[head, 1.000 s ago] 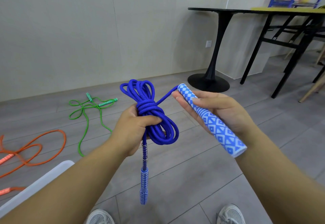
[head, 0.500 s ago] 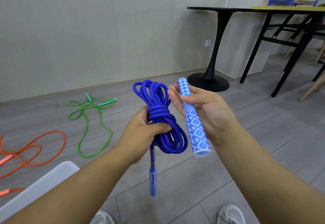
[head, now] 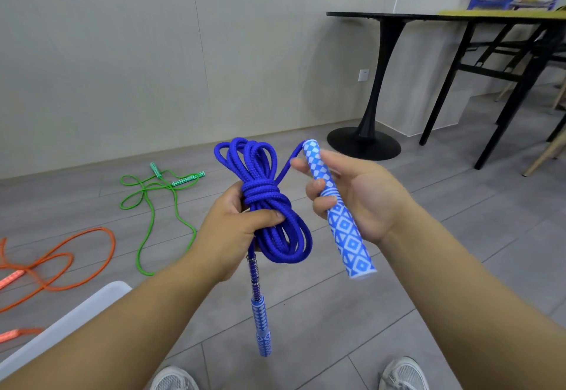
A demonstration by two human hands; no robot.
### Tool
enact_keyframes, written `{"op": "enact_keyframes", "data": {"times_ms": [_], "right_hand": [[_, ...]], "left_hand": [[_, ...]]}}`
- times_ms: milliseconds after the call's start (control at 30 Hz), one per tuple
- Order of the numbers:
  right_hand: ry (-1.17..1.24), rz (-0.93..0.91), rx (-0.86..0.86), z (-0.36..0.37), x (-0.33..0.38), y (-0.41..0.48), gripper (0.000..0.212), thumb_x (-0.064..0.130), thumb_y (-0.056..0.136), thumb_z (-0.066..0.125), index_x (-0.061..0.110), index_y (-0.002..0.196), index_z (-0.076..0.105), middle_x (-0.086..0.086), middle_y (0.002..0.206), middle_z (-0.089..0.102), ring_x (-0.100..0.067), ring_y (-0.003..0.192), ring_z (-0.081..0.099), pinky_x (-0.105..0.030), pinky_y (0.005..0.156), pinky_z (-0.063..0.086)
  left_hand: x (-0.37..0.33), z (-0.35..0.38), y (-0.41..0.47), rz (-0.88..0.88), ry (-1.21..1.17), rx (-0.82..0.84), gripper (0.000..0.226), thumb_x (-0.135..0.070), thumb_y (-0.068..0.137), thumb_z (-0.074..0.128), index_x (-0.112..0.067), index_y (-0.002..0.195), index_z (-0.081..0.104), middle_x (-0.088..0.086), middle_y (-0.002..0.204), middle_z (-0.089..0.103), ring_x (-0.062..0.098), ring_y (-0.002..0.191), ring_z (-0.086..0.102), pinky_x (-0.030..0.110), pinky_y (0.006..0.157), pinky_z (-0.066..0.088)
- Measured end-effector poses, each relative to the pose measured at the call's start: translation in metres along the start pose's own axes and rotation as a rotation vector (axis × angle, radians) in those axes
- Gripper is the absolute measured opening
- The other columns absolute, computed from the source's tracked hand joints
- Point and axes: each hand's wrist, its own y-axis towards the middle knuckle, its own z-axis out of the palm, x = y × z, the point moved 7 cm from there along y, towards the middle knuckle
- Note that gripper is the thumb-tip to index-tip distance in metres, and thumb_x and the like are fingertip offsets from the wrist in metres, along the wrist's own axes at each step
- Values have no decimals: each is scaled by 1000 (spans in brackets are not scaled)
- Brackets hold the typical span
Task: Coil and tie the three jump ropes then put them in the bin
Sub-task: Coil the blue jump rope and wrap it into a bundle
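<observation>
Handle [head: 346, 236] drawn off coil [head: 260, 194], green rope [head: 187, 179] beyond

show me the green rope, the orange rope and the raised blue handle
green rope [head: 188, 178]: head view, on its patterned handle
orange rope [head: 10, 280]: head view, on its upper handle
raised blue handle [head: 349, 242]: head view, on its lower diamond-patterned part

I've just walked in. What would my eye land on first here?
The bright blue jump rope, coiled and wrapped round its middle, sits dead centre in the left hand, while the right hand holds its patterned handle beside it. On the floor at left, a green rope and an orange rope lie loose.
</observation>
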Motion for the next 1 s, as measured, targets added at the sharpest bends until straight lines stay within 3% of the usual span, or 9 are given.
{"op": "enact_keyframes", "data": {"times_ms": [100, 167, 267, 333, 433, 567, 700, 867, 1000], "right_hand": [[-60, 26, 121, -2, 2, -5, 63, -15, 57, 48, 4, 117, 56, -16, 90, 53, -17, 63, 53, -19, 51, 46], [-173, 11, 146, -6, 0, -6, 56, -17, 59, 52, -3, 113, 57, -14, 88, 59, -19, 71, 61, -19, 63, 54], [-305, -16, 102, -11, -1, -9, 27, -9, 75, 56, -6, 101, 61, -12, 88, 69, -21, 80, 69, -24, 77, 57], [-387, 6, 93, -14, -5, -10, 29, 0, 87, 51, 5, 113, 60, -12, 88, 69, -24, 82, 67, -31, 75, 58], [-465, 53, 37, -17, -11, -10, 33, 12, 92, 51, 19, 124, 57, -8, 78, 55, -17, 67, 52, -28, 59, 52], [-204, -2, 3, -12, -7, -6, 29, 5, 93, 47, -6, 118, 53, -11, 73, 53, -17, 62, 47, -23, 49, 48], [-84, -22, -43, -5, -11, -1, 19, 7, 92, 49, -5, 105, 57, -10, 74, 55, -15, 61, 49, -22, 53, 50], [-278, -143, -149, -1, -8, 5, 16, 10, 93, 51, -1, 86, 60, -8, 71, 57, -14, 59, 49, -27, 59, 46], [-397, -214, -181, 6, -3, 8, 13, 9, 93, 53, 0, 93, 63, -6, 69, 59, -15, 55, 53, -26, 53, 51]], "left_hand": [[-2, -10, 3, -1, -5, -47, 31, 15, 77, 61, -14, 88, 58, 0, 69, 66, 15, 63, 65, 31, 59, 55], [-4, -13, 4, 3, -11, -61, 31, 15, 77, 60, -14, 89, 58, -1, 68, 67, 15, 62, 65, 30, 59, 55], [-5, -16, 5, 8, -11, -76, 31, 14, 78, 60, -15, 88, 57, -3, 65, 67, 14, 61, 65, 30, 58, 54], [-7, -17, 5, 18, 0, -84, 32, 14, 78, 60, -16, 88, 56, -5, 65, 67, 13, 60, 66, 29, 57, 55], [-8, -18, 4, 47, 51, -108, 32, 12, 77, 62, -17, 89, 57, -5, 67, 67, 13, 62, 67, 28, 56, 56], [-7, -13, 1, 69, 122, -96, 33, 11, 76, 64, -17, 91, 56, -8, 64, 67, 9, 61, 65, 25, 56, 55], [-2, 1, -2, 74, 142, -69, 38, 3, 67, 72, -20, 92, 56, -7, 68, 66, 13, 66, 63, 33, 64, 54], [-5, 8, -5, 99, 116, -129, 40, 14, 75, 63, -19, 96, 54, 2, 83, 67, 16, 73, 64, 39, 68, 54], [-4, 11, -8, 84, 69, -146, 40, 14, 76, 62, -18, 97, 50, -10, 78, 68, 9, 68, 66, 35, 62, 57]]}}
